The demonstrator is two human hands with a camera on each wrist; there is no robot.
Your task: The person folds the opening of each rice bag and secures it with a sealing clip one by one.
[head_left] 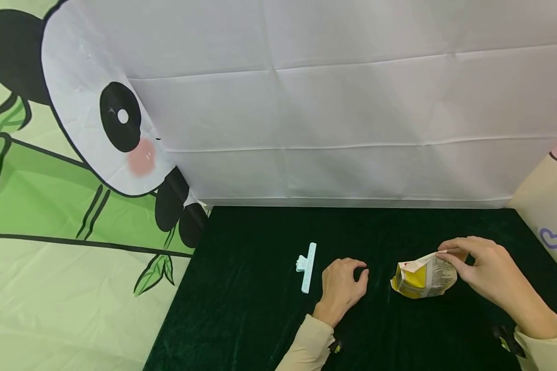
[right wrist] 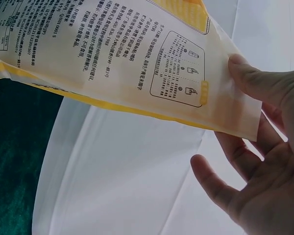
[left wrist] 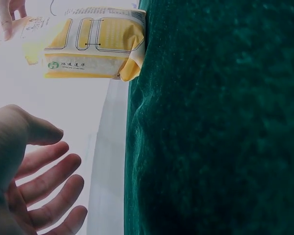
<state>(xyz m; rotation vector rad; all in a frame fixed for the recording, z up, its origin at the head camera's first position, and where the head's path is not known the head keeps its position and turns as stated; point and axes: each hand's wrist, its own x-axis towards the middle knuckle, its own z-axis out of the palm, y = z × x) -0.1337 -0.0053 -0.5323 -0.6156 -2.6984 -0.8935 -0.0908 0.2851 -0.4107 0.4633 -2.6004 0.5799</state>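
A yellow and white printed food packet (head_left: 422, 278) stands on the dark green cloth, right of the middle in the head view. My right hand (head_left: 482, 268) pinches its flat upper end between thumb and fingers; the right wrist view shows the thumb on the printed face of the packet (right wrist: 137, 63). To the left of the packet, my left hand (head_left: 343, 288) is apart from it, its fingers loosely curved with nothing between them. A pale blue bag clip (head_left: 309, 268) lies on the cloth just left of that hand.
The green cloth (head_left: 241, 319) covers the table. A white sheet (head_left: 353, 113) hangs behind the far edge, with a panda-print cloth (head_left: 97, 129) at the left. A cream cloth with a purple heart (head_left: 551, 238) borders the right side.
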